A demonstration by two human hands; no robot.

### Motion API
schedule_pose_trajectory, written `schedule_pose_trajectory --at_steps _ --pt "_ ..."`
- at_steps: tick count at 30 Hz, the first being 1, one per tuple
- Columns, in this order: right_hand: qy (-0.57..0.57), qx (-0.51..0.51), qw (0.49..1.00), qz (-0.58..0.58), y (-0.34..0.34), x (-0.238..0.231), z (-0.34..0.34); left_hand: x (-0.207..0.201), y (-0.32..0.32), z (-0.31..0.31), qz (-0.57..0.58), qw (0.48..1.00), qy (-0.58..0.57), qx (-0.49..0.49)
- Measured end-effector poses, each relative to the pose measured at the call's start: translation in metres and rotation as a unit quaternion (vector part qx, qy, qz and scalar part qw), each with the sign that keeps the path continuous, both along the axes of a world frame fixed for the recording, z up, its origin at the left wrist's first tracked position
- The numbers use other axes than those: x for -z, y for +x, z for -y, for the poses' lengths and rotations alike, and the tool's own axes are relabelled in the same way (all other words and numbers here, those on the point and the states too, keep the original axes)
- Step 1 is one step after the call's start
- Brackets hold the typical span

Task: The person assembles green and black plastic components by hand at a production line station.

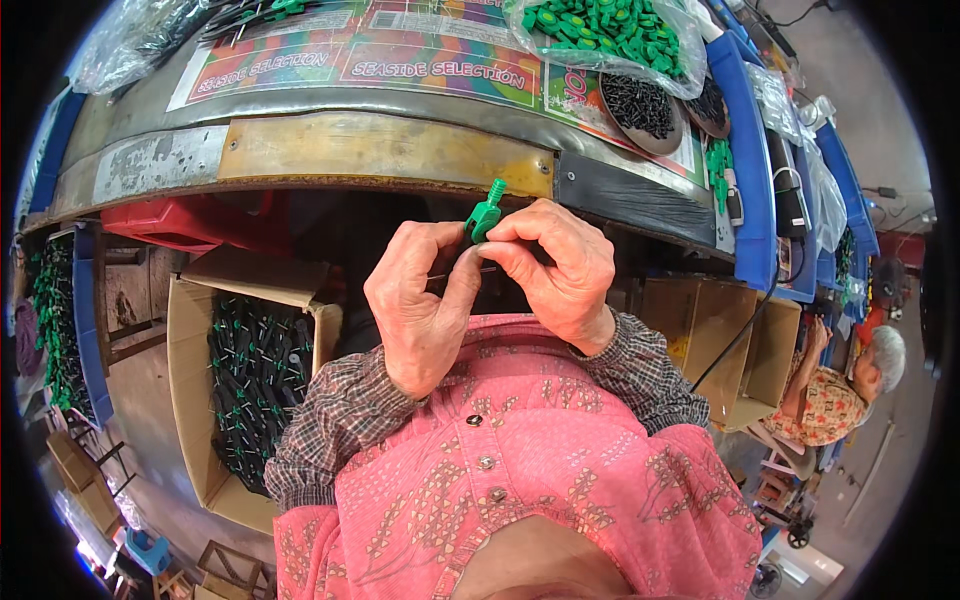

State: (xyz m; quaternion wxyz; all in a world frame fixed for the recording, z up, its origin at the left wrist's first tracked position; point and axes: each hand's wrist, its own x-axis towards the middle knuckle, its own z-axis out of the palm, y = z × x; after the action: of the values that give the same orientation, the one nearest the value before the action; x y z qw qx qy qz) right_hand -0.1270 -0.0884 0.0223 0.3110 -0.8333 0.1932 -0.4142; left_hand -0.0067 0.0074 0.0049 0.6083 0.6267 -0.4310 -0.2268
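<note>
In front of my chest, both hands meet at a small green plastic part (484,218) with a ribbed stem pointing up and a forked lower body. My left hand (422,300) pinches it from the left between thumb and forefinger. From the other side my right hand (562,262) grips its lower right edge, thumb and fingertips pressed together. A thin metal rod (487,269) shows between the hands; its ends are hidden by the fingers. The part is held just off the near edge of the workbench (390,155).
On the bench lie a clear bag of green plastic pieces (600,28) and a round dish (655,143) of small black pins. A cardboard box (190,385) of black and green parts stands at left. Blue bins (757,215) line the right; another person (825,400) sits beyond.
</note>
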Motion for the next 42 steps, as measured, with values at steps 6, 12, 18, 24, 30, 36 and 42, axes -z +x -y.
schedule_pose_trajectory --at_steps 6,12,18,24,30,36,42 --pt "0.031 0.019 0.999 0.002 0.004 0.003 -0.001 0.001 -0.001 0.001 0.007 1.000 -0.004 -0.015" --pt "0.023 0.007 1.000 -0.007 0.007 0.006 0.002 0.005 0.001 0.001 -0.022 1.000 0.015 -0.013" --pt "0.183 0.018 0.983 0.024 0.008 0.008 -0.006 0.004 -0.001 0.001 -0.006 1.000 -0.007 -0.027" --pt "0.158 0.000 0.987 0.005 0.006 0.011 -0.005 0.009 0.001 -0.001 -0.048 0.999 0.001 -0.011" --pt "0.311 0.011 0.949 0.051 0.007 0.006 -0.013 0.008 0.000 -0.001 -0.129 0.992 0.017 0.006" --pt "0.300 -0.003 0.953 0.030 0.004 0.004 -0.011 0.007 0.001 -0.002 -0.165 0.985 0.042 0.017" --pt "0.162 -0.006 0.987 -0.002 0.005 0.005 -0.005 0.011 0.001 -0.001 -0.107 0.994 0.012 0.005"
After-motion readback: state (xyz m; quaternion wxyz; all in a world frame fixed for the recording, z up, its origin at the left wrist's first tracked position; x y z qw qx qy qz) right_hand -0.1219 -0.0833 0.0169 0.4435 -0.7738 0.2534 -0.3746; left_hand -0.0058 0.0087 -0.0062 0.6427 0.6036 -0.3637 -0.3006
